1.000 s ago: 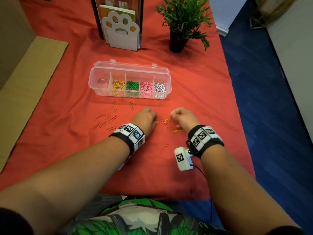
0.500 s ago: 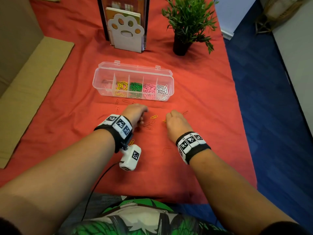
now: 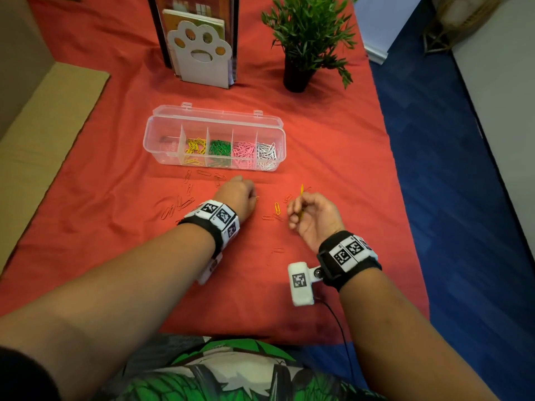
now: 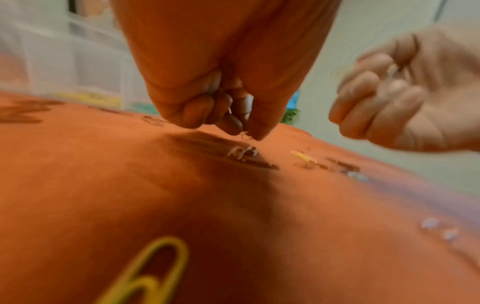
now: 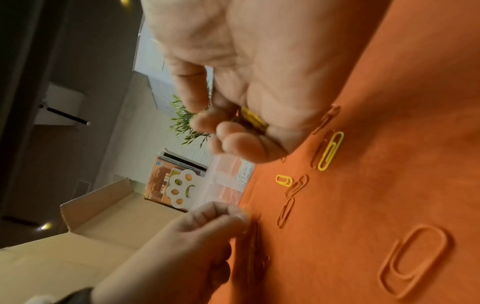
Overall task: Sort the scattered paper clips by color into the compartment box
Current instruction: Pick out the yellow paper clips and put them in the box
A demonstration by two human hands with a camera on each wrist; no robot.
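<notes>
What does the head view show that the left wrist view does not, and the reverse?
Only the head view shows the compartment box sharply, with yellow, green, pink and white clips sorted, plus the plant and the paw-shaped stand.

Only the left wrist view shows the left hand's fingertips from below, bunched just above the cloth, and a large yellow clip close to the camera.

Both show the right hand, curled, and the red cloth.

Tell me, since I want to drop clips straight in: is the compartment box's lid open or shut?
Open. The compartment box has its clear lid folded back behind it, and the sorted yellow, green, pink and white clips lie uncovered.
</notes>
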